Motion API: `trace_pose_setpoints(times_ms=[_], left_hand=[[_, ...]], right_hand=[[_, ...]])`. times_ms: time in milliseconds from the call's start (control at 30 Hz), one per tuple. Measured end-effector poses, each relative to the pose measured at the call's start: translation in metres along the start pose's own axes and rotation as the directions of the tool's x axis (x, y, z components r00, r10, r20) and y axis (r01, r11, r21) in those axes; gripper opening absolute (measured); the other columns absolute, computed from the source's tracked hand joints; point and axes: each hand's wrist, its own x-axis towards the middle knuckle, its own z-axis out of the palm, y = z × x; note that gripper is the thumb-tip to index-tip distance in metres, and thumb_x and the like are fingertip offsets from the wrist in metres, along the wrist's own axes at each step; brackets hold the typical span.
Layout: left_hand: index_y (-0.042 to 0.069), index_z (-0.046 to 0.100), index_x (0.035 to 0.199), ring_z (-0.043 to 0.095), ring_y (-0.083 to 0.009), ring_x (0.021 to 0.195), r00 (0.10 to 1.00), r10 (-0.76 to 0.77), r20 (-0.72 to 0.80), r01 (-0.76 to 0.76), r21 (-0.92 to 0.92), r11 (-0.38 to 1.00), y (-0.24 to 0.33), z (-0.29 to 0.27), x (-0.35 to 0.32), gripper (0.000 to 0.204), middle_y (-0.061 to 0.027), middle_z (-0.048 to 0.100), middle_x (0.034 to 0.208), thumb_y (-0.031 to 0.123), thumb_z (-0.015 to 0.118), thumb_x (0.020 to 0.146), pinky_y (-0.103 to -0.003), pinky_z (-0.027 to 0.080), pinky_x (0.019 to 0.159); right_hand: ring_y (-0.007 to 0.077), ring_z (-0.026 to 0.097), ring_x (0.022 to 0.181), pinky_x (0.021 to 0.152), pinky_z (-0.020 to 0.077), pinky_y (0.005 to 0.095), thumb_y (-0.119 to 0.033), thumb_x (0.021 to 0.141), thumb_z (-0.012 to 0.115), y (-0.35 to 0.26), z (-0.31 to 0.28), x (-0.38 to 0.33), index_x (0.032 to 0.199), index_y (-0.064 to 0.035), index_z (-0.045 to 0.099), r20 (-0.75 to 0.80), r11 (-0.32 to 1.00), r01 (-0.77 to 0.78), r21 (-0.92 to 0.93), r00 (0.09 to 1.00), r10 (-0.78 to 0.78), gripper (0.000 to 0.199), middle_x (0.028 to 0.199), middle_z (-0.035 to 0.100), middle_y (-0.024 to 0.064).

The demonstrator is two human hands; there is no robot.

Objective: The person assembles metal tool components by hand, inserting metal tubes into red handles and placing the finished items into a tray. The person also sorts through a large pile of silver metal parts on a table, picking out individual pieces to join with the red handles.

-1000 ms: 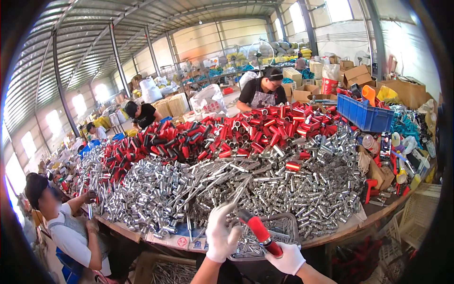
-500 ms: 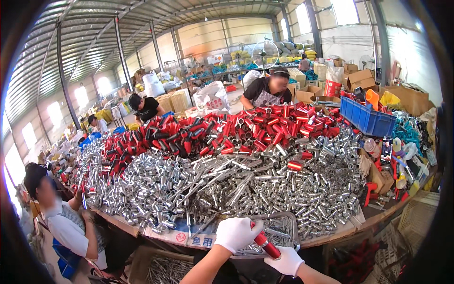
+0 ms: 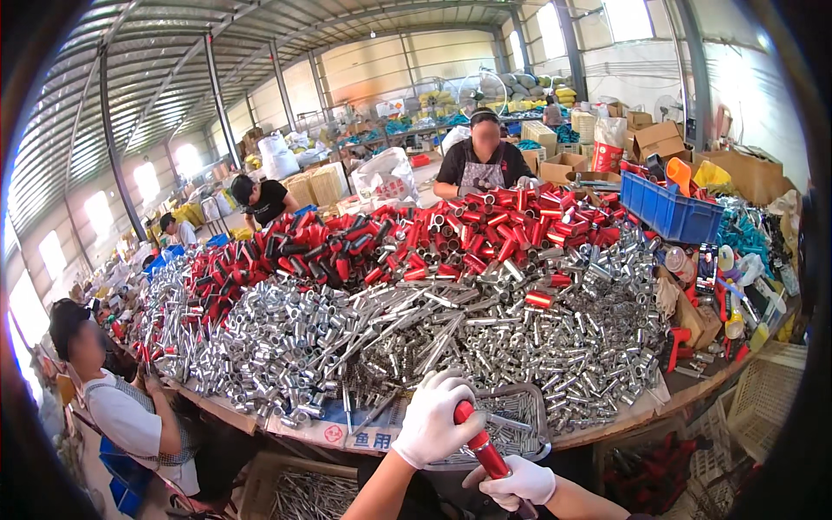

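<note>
Here, the left hand and right hand grip a red tube near a sheet printed with blue characters.

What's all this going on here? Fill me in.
A person grips a shiny red cylindrical tube at a slant, white-gloved left hand at its upper end, white-gloved right hand lower down. It is just in front of a grey plastic basket of silver metal pieces. Beyond lie a heap of silver metal parts and red tubes, with a co-worker in a dark top behind.
</note>
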Motion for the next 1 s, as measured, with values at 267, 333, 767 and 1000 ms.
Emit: trace_pose_setpoints(times_ms=[267, 333, 767, 1000], left_hand=[[0.009, 0.058, 0.082, 0.038, -0.036, 0.133, 0.989, -0.145, -0.005, 0.129, -0.429, 0.894, 0.006, 0.015, -0.002, 0.019, -0.0144, 0.052, 0.13, 0.017, 0.07, 0.07, -0.042, 0.033, 0.102], [0.01, 0.052, 0.077, 0.039, -0.0324, 0.134, 0.982, -0.191, 0.0, 0.098, -0.857, 0.506, 0.007, 0.024, -0.006, 0.019, -0.0222, 0.03, 0.153, 0.007, 0.07, 0.071, -0.039, 0.032, 0.104], [-0.002, 0.056, 0.121, 0.051, -0.0228, 0.107, 0.976, -0.062, 0.209, 0.215, -0.883, 0.418, 0.014, -0.022, 0.01, 0.039, -0.013, 0.057, 0.115, 0.02, 0.05, 0.089, -0.037, 0.038, 0.1], [0.009, 0.069, 0.087, 0.066, -0.0378, 0.07, 0.776, -0.562, 0.287, 0.512, 0.234, 0.826, 0.018, -0.02, 0.012, 0.052, -0.0211, 0.065, 0.071, 0.058, 0.052, 0.09, -0.044, 0.052, 0.064]], right_hand=[[0.0077, 0.041, 0.042, 0.041, 0.0318, 0.0237, -0.013, 0.09, 0.064, 0.006, -0.001, 0.0, 0.117, 0.0047, 0.056, 0.096, 0.985, 0.131, 0.117, 0.985, -0.142, 0.033, 0.057, 0.047, -0.0016], [0.0093, 0.041, 0.037, 0.036, 0.0322, 0.0249, -0.017, 0.091, 0.065, 0.009, 0.003, 0.003, 0.114, 0.0046, 0.053, 0.2, 0.961, 0.244, 0.133, 0.943, -0.267, 0.034, 0.054, 0.045, -0.0011], [0.0085, 0.038, 0.04, 0.042, 0.0303, 0.0257, -0.002, 0.086, 0.062, -0.004, -0.024, 0.003, 0.113, 0.0084, 0.059, -0.052, 0.932, 0.311, 0.185, 0.95, -0.307, 0.029, 0.054, 0.044, -0.0008], [0.0078, 0.038, 0.04, 0.041, 0.0303, 0.0238, -0.002, 0.089, 0.058, -0.012, 0.002, 0.011, 0.114, 0.0102, 0.058, -0.388, 0.895, 0.131, -0.426, 0.868, -0.312, 0.028, 0.056, 0.046, -0.0003]])
